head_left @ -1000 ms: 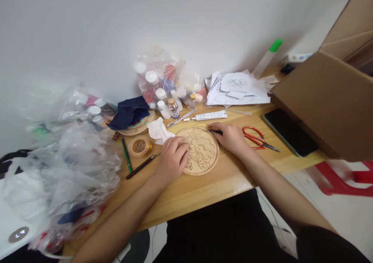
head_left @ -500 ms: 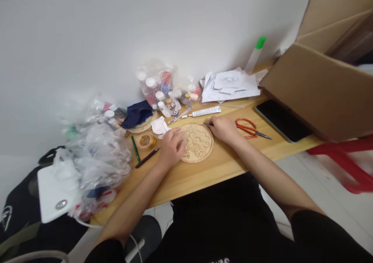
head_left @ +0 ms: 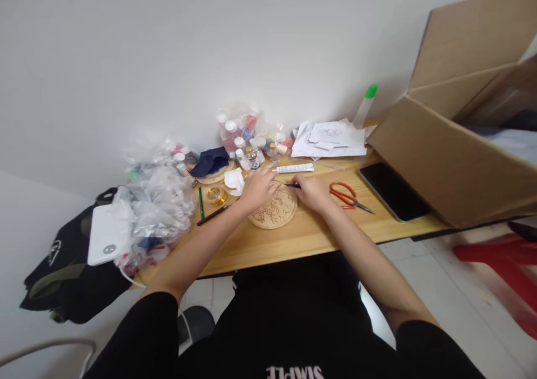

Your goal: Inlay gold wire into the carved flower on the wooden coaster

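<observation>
A round wooden board (head_left: 274, 212) with a raised, outlined pattern lies on the table in front of me. My right hand (head_left: 311, 191) is closed on a slim black tweezer-like tool (head_left: 293, 186), its thin end pointing left over the board's upper edge. Across the board's upper left lies my left hand (head_left: 260, 190), fingers bent and reaching toward the tool's tip. Whatever those fingertips pinch is too small to make out. Beside my right hand rest red-handled scissors (head_left: 346, 195). A white tube (head_left: 295, 168) lies just behind both hands.
Left of the board are a spool of gold wire (head_left: 216, 195), a green pen (head_left: 200, 202), a dark pen (head_left: 212, 215) and crumpled tissue (head_left: 234, 181). Bagged bottles (head_left: 247, 138) and papers (head_left: 329, 139) stand behind. A phone (head_left: 392, 191) and cardboard box (head_left: 453, 160) are right.
My left hand has shifted up and right over the board, its fingers now close to the tool's tip. My right hand still grips the tool. The camera view has tilted and shifted.
</observation>
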`<state>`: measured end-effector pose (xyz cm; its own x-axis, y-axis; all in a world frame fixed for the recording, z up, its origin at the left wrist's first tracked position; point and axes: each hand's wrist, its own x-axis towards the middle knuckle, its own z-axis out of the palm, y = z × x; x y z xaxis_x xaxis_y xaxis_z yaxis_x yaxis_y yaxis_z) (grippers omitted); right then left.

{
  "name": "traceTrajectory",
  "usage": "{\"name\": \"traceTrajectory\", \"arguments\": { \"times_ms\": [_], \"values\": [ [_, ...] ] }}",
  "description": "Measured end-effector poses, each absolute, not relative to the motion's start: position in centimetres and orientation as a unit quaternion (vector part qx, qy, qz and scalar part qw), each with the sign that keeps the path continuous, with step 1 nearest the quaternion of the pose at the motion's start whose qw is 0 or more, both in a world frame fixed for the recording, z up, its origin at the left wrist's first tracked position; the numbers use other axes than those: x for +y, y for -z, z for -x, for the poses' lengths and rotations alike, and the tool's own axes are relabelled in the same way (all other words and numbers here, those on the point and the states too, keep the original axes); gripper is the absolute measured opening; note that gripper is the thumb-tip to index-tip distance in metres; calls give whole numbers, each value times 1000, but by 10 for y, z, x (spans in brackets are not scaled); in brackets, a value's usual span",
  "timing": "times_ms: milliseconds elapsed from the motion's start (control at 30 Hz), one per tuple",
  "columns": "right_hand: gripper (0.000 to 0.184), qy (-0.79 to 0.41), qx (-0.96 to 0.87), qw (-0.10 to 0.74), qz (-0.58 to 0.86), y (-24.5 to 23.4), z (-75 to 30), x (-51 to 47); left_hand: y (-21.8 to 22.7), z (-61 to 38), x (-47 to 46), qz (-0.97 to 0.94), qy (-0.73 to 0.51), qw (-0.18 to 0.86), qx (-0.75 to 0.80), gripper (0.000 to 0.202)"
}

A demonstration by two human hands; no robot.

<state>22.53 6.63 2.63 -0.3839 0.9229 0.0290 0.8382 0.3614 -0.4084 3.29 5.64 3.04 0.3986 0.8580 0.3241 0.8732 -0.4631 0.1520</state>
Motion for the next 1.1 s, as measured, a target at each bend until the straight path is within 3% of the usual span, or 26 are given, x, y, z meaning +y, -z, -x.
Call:
{"name": "traceTrajectory", "arguments": {
  "times_ms": [233, 767, 967, 1100],
  "values": [
    [25, -200, -810, 135, 534, -22, -229, 70, -24, -39, 59, 859, 151, -6, -489, 28],
    [21, -342, -760, 289, 471, -5, -233, 76, -28, -41, 53, 892, 195, -16, -408, 28],
    [32, -319, -708, 333, 534, -3, -244, 84, -31, -27, 57, 885, 177, -9, -431, 33],
    [34, -285, -717, 307, 558, -11, -258, 87, -27, -8, 51, 875, 200, -18, -441, 28]
  ]
}}
